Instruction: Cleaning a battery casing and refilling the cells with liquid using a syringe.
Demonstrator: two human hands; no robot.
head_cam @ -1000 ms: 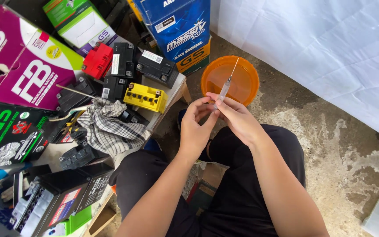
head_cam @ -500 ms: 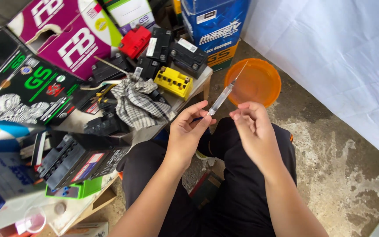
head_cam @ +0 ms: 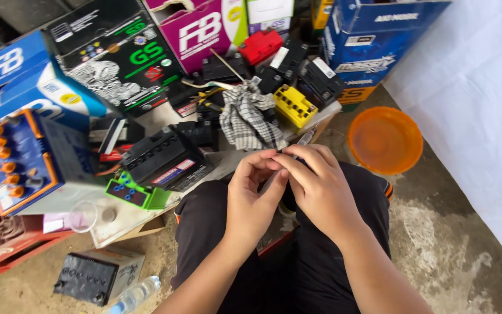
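Note:
My left hand (head_cam: 255, 195) and my right hand (head_cam: 318, 183) meet over my lap, both pinching a thin syringe-like tool (head_cam: 305, 138) whose clear tip sticks out past my fingers toward the bench. Most of the tool is hidden inside my hands. Just beyond my fingers lies a checked grey cloth (head_cam: 249, 119) on a low bench (head_cam: 140, 218), beside a small yellow battery (head_cam: 294, 105) and a black battery (head_cam: 166, 157).
An orange plastic bowl (head_cam: 385, 139) sits on the concrete floor to the right, near a white sheet (head_cam: 483, 104). Battery cartons, blue (head_cam: 379, 40), magenta (head_cam: 204, 29) and black-green (head_cam: 117, 55), crowd the back. A black battery (head_cam: 91, 274) and a water bottle (head_cam: 134, 295) lie at lower left.
The view has swung left and down, so the bowl now lies to the right. My hands have come together and lowered, closing around the thin tool that stood up between them before.

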